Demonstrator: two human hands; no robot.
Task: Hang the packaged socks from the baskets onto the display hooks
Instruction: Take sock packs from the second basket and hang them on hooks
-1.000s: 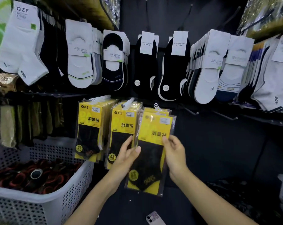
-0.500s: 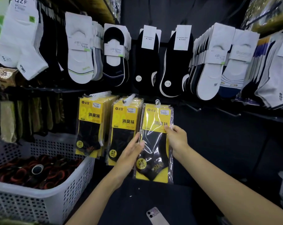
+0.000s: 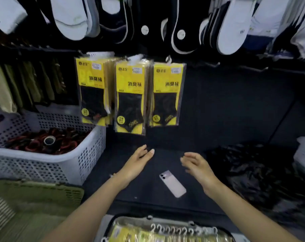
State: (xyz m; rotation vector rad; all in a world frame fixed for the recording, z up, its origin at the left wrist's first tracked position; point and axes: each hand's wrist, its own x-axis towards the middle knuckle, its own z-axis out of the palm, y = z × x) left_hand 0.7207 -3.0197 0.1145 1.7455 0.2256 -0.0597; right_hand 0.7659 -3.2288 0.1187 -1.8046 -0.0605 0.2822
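Head view, noting left to right. White perforated basket (image 3: 88, 154) is sitting far left on the dark tabletop (image 3: 167, 159), holding red-and-black items I am not making out. Green basket (image 3: 34, 193) is lying nearer me, low left. Yellow sock packs are hanging side by side from the display hooks. The left bunch (image 3: 92, 91) and middle bunch (image 3: 130, 98) are thick stacks. The right pack (image 3: 167, 95) is hanging by its white hook just beside the middle bunch. Rows of loose socks (image 3: 232, 23), white and black, are hanging above them. Left hand (image 3: 139, 161) is hovering below the middle bunch, fingers loose and straight, gripping nothing. Phone (image 3: 172, 184) is lying camera-side up on the tabletop between the two hands. Bottom basket (image 3: 106, 224), nearest me, is holding more packaged socks (image 3: 130, 234) with white hooks in a row. Right hand (image 3: 197, 165) is hovering apart from the phone, fingers relaxed, holding nothing. Black plastic bag (image 3: 253, 172) is lying at right.
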